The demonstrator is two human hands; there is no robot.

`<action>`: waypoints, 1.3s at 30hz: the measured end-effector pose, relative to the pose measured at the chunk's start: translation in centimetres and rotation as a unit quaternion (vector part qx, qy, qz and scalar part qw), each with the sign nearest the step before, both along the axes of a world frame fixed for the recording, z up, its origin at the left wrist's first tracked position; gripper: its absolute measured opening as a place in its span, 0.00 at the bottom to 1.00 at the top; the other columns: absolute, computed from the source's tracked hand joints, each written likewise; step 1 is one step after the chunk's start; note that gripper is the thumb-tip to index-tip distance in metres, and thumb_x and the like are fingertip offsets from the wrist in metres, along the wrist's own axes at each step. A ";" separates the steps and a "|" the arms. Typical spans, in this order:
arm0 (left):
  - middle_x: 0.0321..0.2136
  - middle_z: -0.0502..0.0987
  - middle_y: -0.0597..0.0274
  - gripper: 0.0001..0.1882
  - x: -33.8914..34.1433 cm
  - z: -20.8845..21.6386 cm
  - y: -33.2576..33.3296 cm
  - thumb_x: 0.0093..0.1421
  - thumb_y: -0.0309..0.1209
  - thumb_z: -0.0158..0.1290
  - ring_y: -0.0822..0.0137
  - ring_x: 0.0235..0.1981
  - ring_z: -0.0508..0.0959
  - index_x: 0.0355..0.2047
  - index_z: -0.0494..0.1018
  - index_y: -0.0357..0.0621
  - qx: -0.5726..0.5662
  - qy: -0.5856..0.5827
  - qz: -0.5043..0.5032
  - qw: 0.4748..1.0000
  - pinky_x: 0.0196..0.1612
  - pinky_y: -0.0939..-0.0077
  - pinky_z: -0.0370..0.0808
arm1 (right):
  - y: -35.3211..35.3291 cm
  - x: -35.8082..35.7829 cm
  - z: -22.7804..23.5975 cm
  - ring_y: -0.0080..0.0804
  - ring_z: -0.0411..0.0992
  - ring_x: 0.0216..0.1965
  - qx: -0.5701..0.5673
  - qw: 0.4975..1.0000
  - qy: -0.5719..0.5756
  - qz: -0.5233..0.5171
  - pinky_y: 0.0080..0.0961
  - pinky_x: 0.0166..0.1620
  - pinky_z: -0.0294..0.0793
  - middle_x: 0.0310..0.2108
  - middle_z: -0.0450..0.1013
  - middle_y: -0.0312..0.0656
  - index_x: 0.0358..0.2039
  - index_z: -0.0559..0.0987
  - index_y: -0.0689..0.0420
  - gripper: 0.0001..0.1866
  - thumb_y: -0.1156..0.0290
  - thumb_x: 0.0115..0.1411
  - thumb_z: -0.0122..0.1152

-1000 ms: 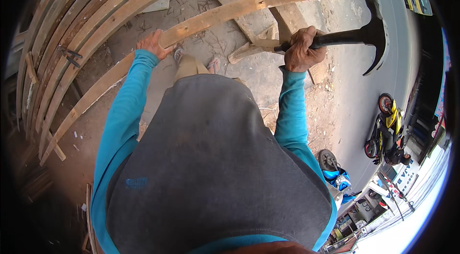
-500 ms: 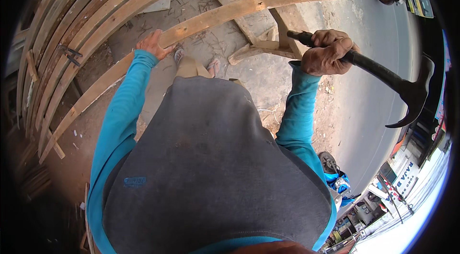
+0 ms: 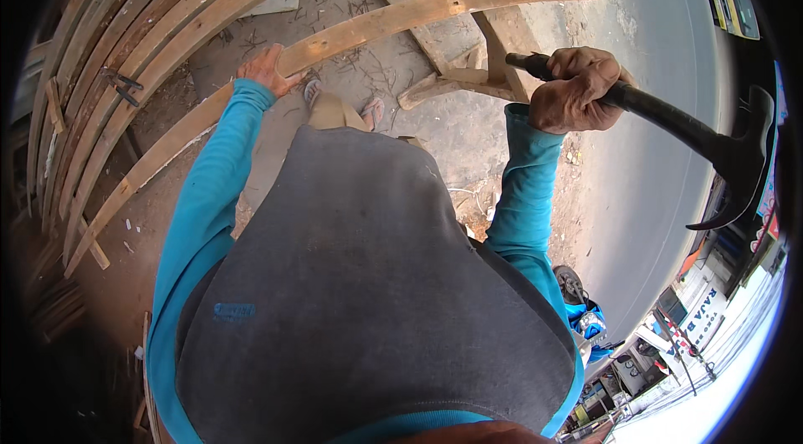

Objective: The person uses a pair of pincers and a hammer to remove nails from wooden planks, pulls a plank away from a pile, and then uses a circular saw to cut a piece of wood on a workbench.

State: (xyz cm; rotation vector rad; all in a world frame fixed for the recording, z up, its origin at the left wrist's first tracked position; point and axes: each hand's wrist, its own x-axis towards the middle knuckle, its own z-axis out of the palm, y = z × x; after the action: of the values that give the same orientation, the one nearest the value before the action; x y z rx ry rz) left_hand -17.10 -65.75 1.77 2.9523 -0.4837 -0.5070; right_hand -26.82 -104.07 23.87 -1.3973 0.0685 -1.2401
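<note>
My right hand (image 3: 577,91) is wrapped round the dark handle of a claw hammer (image 3: 734,153), raised at the right with its head pointing outward. At the left, my left hand (image 3: 266,71) grips a long wooden plank (image 3: 368,30) from above. Its thumb lies on the near side and its fingers go over the top, partly out of sight. The plank runs from the lower left to the upper right, across wider boards (image 3: 507,30). A dark pair of pincers (image 3: 124,86) rests on the neighbouring planks.
Several parallel wooden planks (image 3: 188,21) fill the upper left. Loose nails or twigs litter the ground (image 3: 343,5) beyond the plank. A road (image 3: 661,101) runs along the right, with a yellow-and-dark vehicle (image 3: 733,5) at its far side. A parked motorbike (image 3: 585,310) stands behind my right elbow.
The hammer and my right hand have shifted slightly right, the hammer head a little farther outward. My left hand stays on the plank. A motorbike on the road has left the upper right.
</note>
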 end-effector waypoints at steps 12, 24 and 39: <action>0.46 0.78 0.54 0.37 -0.5 0.0 -0.1 0.44 0.60 0.64 0.48 0.48 0.78 0.49 0.69 0.53 0.012 0.004 0.017 1.000 0.49 0.49 0.73 | 2.4 -2.9 -7.3 0.26 0.65 0.22 -0.091 0.888 0.451 0.003 0.26 0.30 0.68 0.19 0.68 0.41 0.31 0.73 0.62 0.14 0.63 0.64 0.62; 0.48 0.77 0.54 0.40 2.1 1.6 -1.3 0.45 0.63 0.62 0.48 0.50 0.77 0.53 0.68 0.55 0.054 0.025 0.029 0.998 0.53 0.48 0.71 | -2.1 -6.0 -15.1 0.57 0.76 0.30 -0.174 0.786 0.590 -0.065 0.46 0.36 0.73 0.26 0.75 0.59 0.34 0.72 0.60 0.14 0.61 0.61 0.59; 0.44 0.78 0.55 0.38 1.4 -0.7 0.5 0.43 0.61 0.65 0.48 0.48 0.78 0.47 0.69 0.52 -0.026 -0.043 -0.015 0.999 0.48 0.50 0.73 | -0.8 -4.8 -14.5 0.21 0.63 0.15 -0.063 0.843 0.533 0.029 0.21 0.19 0.62 0.17 0.66 0.35 0.28 0.71 0.58 0.21 0.52 0.63 0.61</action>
State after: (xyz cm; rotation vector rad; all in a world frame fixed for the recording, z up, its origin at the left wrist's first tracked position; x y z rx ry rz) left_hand -15.74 -65.26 1.08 2.9298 -0.5414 -0.3669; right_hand -31.58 -104.91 9.38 -2.0390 0.7143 -0.2813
